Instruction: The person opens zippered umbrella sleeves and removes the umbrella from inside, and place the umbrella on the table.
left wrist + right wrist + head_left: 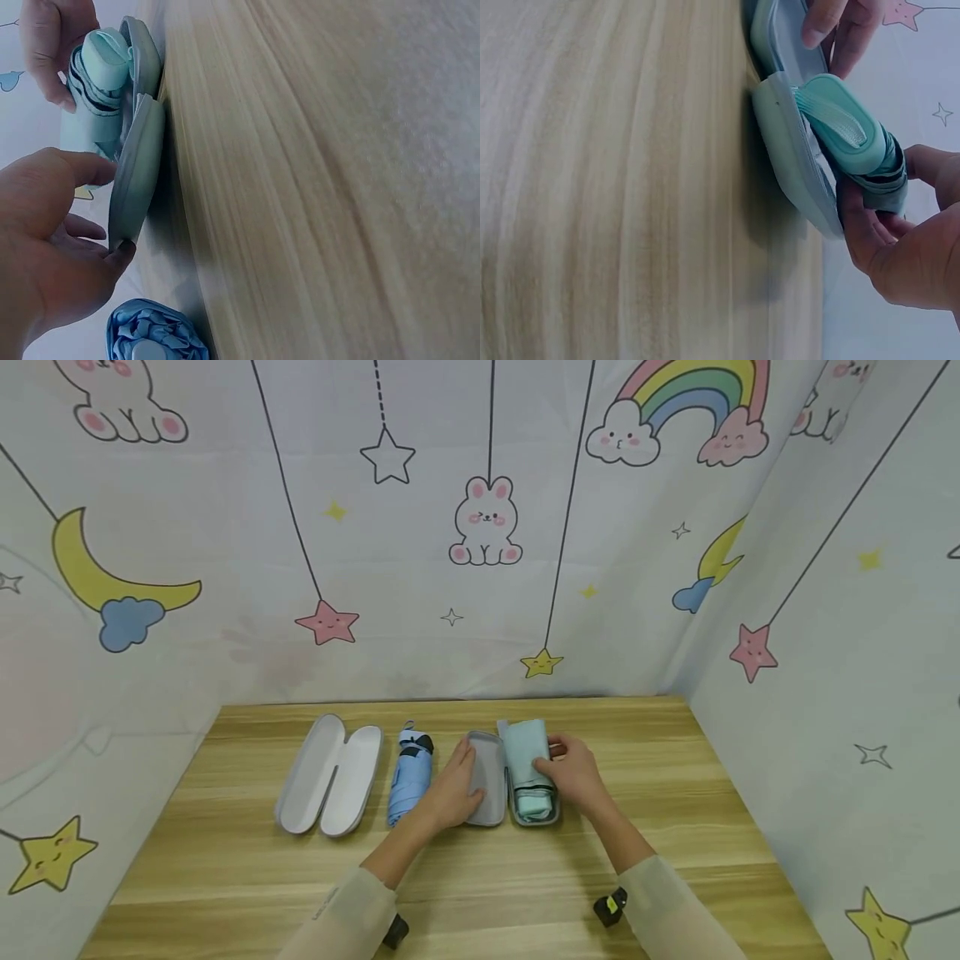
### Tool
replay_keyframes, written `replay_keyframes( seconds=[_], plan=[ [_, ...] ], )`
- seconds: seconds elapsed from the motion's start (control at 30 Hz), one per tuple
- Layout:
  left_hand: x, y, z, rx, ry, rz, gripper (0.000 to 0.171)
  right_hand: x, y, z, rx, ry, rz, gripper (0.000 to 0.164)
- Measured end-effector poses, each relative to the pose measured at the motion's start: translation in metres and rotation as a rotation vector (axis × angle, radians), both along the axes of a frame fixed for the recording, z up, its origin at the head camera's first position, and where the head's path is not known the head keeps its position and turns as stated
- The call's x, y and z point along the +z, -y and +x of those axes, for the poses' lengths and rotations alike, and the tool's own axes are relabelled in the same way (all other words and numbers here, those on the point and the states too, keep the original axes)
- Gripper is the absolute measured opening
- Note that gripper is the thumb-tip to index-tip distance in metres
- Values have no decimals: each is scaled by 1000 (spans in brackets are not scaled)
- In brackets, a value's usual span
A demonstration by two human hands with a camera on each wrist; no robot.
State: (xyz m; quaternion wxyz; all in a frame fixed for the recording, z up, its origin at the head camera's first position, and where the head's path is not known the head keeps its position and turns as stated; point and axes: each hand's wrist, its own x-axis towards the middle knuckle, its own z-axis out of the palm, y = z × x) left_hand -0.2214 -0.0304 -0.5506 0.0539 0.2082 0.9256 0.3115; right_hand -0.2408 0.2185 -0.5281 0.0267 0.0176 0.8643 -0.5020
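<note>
In the head view, my right hand (pixel 576 770) grips a folded mint-green umbrella (pixel 528 747) that lies partly in one half of an open grey zip case (pixel 489 781). Its rounded handle end and white wrist strap (pixel 832 120) show in the right wrist view, with my thumb and fingers on either side of the rolled cloth. My left hand (pixel 452 789) holds the other half of the case, its thumb and fingers at opposite edges. Just left of that hand lies a folded blue umbrella (pixel 411 777), its lower end close to my wrist.
A second, open whitish case (pixel 350 785) lies at the left on the wooden table (pixel 480 893). Behind the table hangs a white cloth (pixel 420 577) printed with rabbits and stars. Black wrist-camera parts (pixel 610 907) sit by the sleeves.
</note>
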Motion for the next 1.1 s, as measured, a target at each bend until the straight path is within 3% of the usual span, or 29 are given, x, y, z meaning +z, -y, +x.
replay_keyframes(
  seconds=[0.37, 0.67, 1.1],
  plan=[
    [5, 1, 2, 6, -8, 55, 66, 11, -4, -2, 18, 10, -155, 46],
    [6, 2, 1, 1, -15, 51, 66, 13, -15, -2, 22, 30, -176, 49],
    [5, 4, 1, -9, -43, 42, 63, 29, -30, 0, 29, 62, -257, 54]
  ],
)
